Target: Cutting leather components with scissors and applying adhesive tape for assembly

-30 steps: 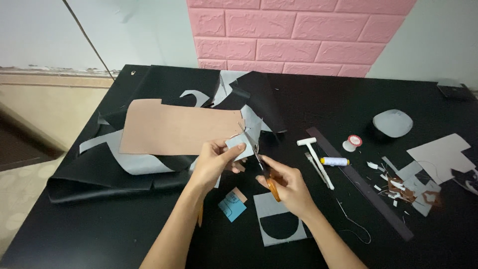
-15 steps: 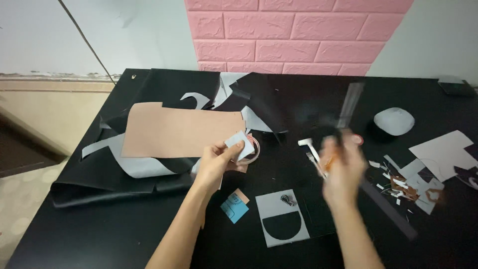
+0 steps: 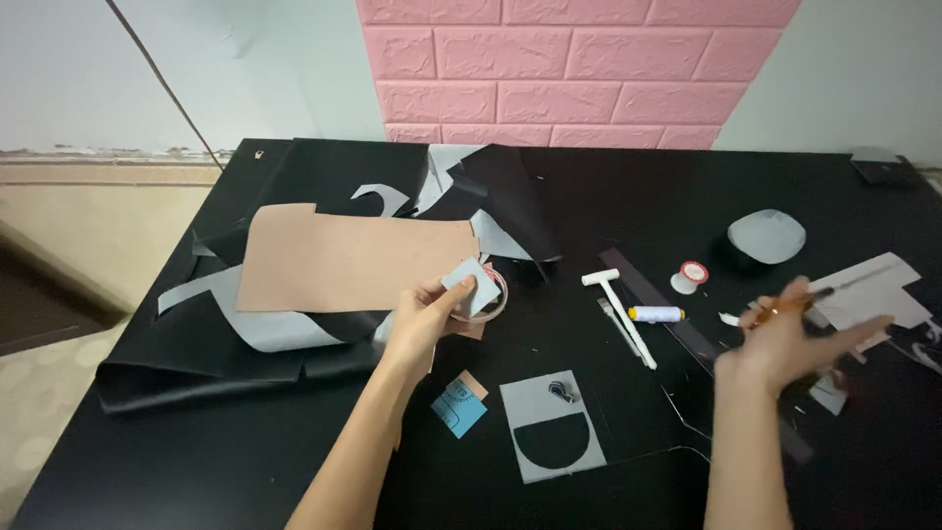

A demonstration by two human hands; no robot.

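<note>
My left hand has its fingers clamped on a grey scrap; my blurry right hand grips orange scissors over the desk.

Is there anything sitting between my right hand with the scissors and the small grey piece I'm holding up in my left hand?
Yes. On the black table between the right hand with the orange-handled scissors and the small grey cut piece in the left hand lie a white T-shaped tool and a yellow-tipped white thread spool, low and flat.
</note>
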